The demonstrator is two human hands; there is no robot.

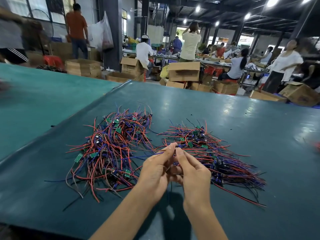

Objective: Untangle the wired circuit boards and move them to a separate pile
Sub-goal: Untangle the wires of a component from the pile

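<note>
Wires (150,155) pinched in my left hand (154,170) and right hand (192,172); tangled pile (112,149) at ten o'clock, neater pile (220,153) at two.

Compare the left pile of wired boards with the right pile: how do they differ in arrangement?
The left pile is a loose tangle, wires looping and poking out all ways; in the right pile the nearer wires lie roughly parallel, combed towards the right. The left pile shows green boards throughout; the right pile shows them mostly at its far end. Both hold red, blue and black wires on the teal mat.
</note>
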